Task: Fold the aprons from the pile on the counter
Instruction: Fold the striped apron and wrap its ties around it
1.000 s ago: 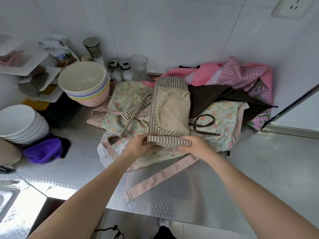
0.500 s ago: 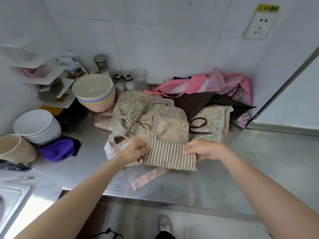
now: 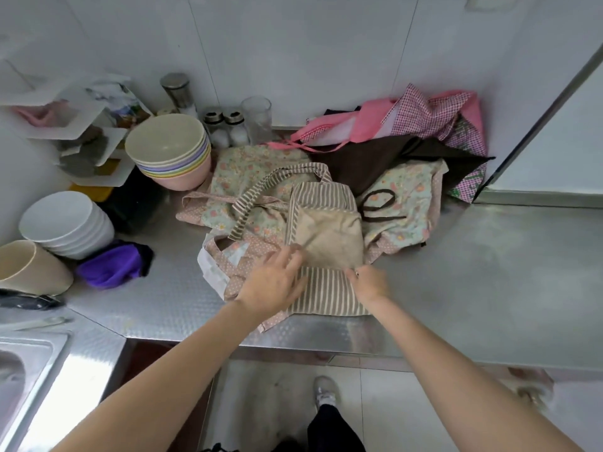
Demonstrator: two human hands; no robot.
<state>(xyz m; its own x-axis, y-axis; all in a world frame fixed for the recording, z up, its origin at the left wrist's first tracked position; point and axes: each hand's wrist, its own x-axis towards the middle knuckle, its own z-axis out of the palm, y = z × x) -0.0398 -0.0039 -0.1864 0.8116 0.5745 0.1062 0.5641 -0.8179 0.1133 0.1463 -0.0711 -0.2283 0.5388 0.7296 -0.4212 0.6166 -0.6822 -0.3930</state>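
A beige apron with brown-striped trim point(image 3: 326, 230) lies partly folded on top of a floral apron point(image 3: 404, 203) on the steel counter point(image 3: 489, 272). Its striped lower panel point(image 3: 326, 293) is spread toward the counter's front edge. My left hand point(image 3: 274, 282) lies on the panel's left side with fingers spread and fairly straight. My right hand point(image 3: 370, 283) pinches the cloth where the beige part meets the striped panel. A striped strap point(image 3: 261, 194) loops to the left. Behind lie a brown apron point(image 3: 368, 161) and a pink checked apron point(image 3: 424, 119).
Stacked coloured bowls point(image 3: 169, 151), white bowls point(image 3: 65, 220), a beige cup point(image 3: 26, 265) and a purple cloth point(image 3: 111, 265) stand at the left. Shakers point(image 3: 225, 128) and a glass point(image 3: 257, 119) line the wall. A sink point(image 3: 23, 370) is at lower left.
The striped panel has been drawn toward the front edge and laid flat. My left hand let go of its edge and now lies spread on it; my right hand moved in to the seam.
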